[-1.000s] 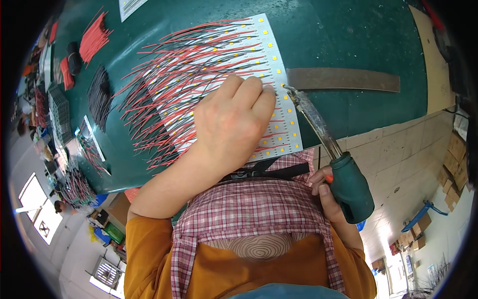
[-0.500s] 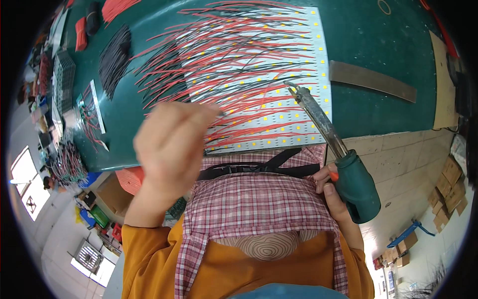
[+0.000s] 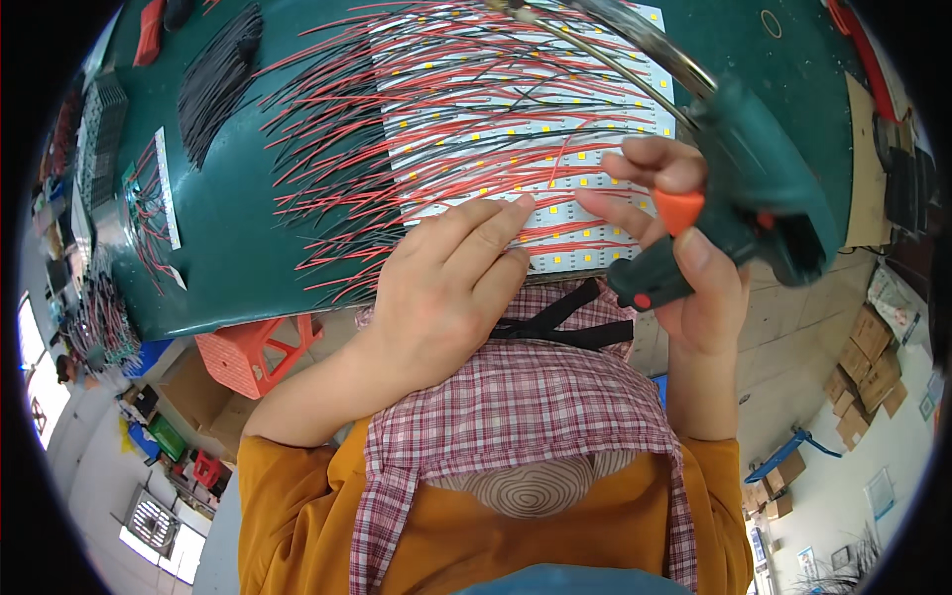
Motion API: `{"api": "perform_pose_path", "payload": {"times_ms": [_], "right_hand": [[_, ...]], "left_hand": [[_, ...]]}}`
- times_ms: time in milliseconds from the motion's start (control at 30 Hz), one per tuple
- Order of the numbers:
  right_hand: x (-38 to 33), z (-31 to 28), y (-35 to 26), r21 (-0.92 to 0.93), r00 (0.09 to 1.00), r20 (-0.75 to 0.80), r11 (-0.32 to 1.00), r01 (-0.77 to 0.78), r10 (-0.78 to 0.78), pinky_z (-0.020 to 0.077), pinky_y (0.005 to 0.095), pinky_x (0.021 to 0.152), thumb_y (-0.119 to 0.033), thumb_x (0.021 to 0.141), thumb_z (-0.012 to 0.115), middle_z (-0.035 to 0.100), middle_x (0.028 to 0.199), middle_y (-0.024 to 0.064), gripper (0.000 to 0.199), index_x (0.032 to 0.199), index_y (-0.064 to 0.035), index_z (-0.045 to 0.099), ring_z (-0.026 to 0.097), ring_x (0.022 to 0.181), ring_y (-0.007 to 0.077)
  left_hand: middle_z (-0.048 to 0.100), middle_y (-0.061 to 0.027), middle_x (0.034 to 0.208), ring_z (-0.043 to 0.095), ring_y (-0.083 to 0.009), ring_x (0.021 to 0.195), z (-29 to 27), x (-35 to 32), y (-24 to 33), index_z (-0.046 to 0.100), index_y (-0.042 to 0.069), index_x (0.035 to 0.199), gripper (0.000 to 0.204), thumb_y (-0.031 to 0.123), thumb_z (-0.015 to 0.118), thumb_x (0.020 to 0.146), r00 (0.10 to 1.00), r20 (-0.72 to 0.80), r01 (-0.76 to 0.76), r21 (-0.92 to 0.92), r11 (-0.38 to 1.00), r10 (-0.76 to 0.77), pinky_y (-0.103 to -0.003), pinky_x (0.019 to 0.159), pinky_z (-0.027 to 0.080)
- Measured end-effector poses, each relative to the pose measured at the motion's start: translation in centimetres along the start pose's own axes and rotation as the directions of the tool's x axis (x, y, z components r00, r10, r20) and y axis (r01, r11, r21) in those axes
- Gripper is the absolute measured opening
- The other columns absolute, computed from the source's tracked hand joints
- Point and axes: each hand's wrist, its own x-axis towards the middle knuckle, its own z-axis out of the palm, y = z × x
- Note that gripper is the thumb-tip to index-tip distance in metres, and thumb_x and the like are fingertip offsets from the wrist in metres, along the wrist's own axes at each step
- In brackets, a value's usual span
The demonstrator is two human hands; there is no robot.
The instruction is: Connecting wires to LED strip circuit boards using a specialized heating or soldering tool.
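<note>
My right hand [image 3: 709,283] grips a green soldering gun [image 3: 769,183] with an orange trigger. Its long metal barrel points up and left over a white LED panel [image 3: 550,263], and a thin rod runs beside the barrel. Rows of small yellow LEDs cover the panel, with many red and black wires [image 3: 337,149] lying across it and past its left edge. On the panel's near part rests my left hand [image 3: 446,273], its fingers stretched over the wires and the thumb apart from the index finger. What lies under its palm is hidden.
A bundle of black wires [image 3: 220,84] lies on the green table [image 3: 238,223], left of the panel. Nearer the left edge is a narrow white strip [image 3: 169,188] beside thin wires. An orange stool [image 3: 253,352] stands below the table's front edge. Cardboard boxes [image 3: 868,362] are stacked at right.
My right hand has raised the soldering gun, and its tip has moved up and left, away from the panel's right side. My left hand has moved right and come down onto the wires.
</note>
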Motion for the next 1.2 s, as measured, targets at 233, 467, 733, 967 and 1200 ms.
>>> {"api": "perform_pose_path", "payload": {"times_ms": [233,467,733,967,1200], "right_hand": [[1.5,1.1,-0.6,0.078,0.998,0.037,0.996,-0.047,0.044,0.0495,0.0561,0.103,-0.032,0.089,0.067,0.050,0.134,0.0142,0.044,0.125,-0.0112,0.053,0.050,0.131,0.0284],[-0.4,-1.1,-1.9,0.041,0.993,-0.120,0.999,0.021,-0.016,0.0557,0.0486,0.098,-0.032,0.092,0.056,0.046,0.140,0.0161,0.046,0.130,-0.0067,0.052,0.056,0.123,0.0268],[-0.9,-2.5,-2.1,0.022,0.978,-0.206,1.000,-0.012,0.017,0.0630,0.0415,0.079,-0.022,0.090,0.060,0.051,0.132,0.0207,0.042,0.125,0.0001,0.053,0.061,0.108,0.0266],[-0.6,-1.8,-2.2,0.053,0.981,-0.194,0.998,0.042,-0.031,0.0640,0.0393,0.073,-0.019,0.089,0.062,0.055,0.124,0.0253,0.042,0.122,0.0044,0.054,0.064,0.097,0.0244],[1.7,-3.0,-2.7,0.028,0.999,-0.052,0.999,0.020,-0.018,0.0509,0.0596,0.100,-0.026,0.089,0.062,0.053,0.131,0.0211,0.044,0.125,-0.0014,0.056,0.056,0.121,0.0275]], "left_hand": [[0.069,-0.0131,0.108,0.065,-0.0269,0.099,-2.7,1.0,0.6,0.068,-0.001,0.087,0.021,0.004,0.070,0.066,0.987,-0.160,-0.019,-0.219,0.975,-0.017,-0.038,0.074,0.056],[0.067,-0.0109,0.101,0.064,-0.0253,0.088,-5.8,2.3,3.0,0.068,0.000,0.087,0.022,0.003,0.070,0.065,0.962,-0.270,-0.005,-0.156,0.988,-0.037,-0.035,0.070,0.054],[0.065,-0.0083,0.094,0.062,-0.0210,0.077,-5.3,6.4,3.8,0.068,0.004,0.085,0.021,0.011,0.070,0.066,0.936,-0.296,-0.221,-0.078,0.972,0.189,-0.030,0.063,0.052],[0.063,-0.0060,0.088,0.060,-0.0171,0.068,-5.7,7.5,4.6,0.068,0.008,0.083,0.020,0.018,0.069,0.066,0.890,-0.290,-0.355,0.044,0.934,0.352,-0.026,0.057,0.050],[0.069,-0.0142,0.107,0.064,-0.0249,0.072,-1.5,3.4,0.9,0.068,0.000,0.090,0.020,0.002,0.069,0.070,0.997,-0.014,-0.083,-0.138,0.987,0.082,-0.035,0.059,0.053]]}}
